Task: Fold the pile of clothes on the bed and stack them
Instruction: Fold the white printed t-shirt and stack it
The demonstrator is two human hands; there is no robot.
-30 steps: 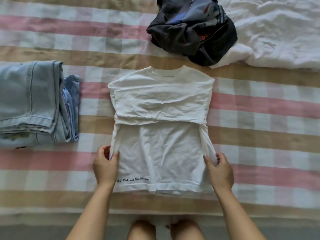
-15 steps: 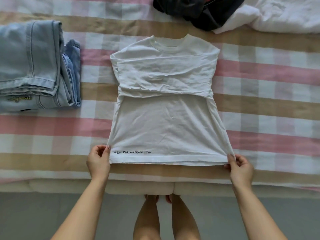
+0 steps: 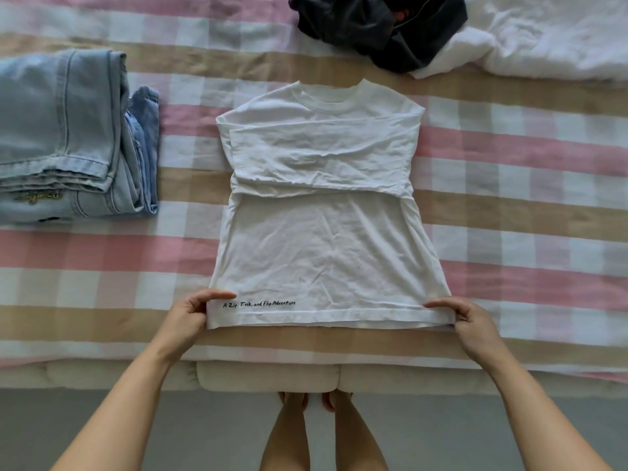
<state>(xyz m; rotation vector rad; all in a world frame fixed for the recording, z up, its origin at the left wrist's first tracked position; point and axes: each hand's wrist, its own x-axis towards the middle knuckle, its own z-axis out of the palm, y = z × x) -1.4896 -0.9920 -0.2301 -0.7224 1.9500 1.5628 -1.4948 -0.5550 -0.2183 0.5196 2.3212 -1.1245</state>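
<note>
Now mid-fold: white T-shirt [image 3: 323,239] flat at centre of bed [image 3: 526,205], collar toward 12 o'clock, sleeves folded across chest. Left hand [image 3: 190,317] pinches hem corner at 7 o'clock, right hand [image 3: 467,317] pinches hem corner at 5 o'clock. Next move, likely: lift hem, carry toward collar, keep edges aligned. Folded jeans [image 3: 68,137] at 10 o'clock, probable stack spot. Dark garment [image 3: 380,28] crumpled at 12 o'clock, unfolded, touching white bedding [image 3: 550,35] at 1 o'clock; near collar, not in fold path.

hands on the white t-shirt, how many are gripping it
2. The left hand pinches the white t-shirt at its bottom-left corner; the right hand pinches its bottom-right corner. Both are in full view, none hidden.
</note>
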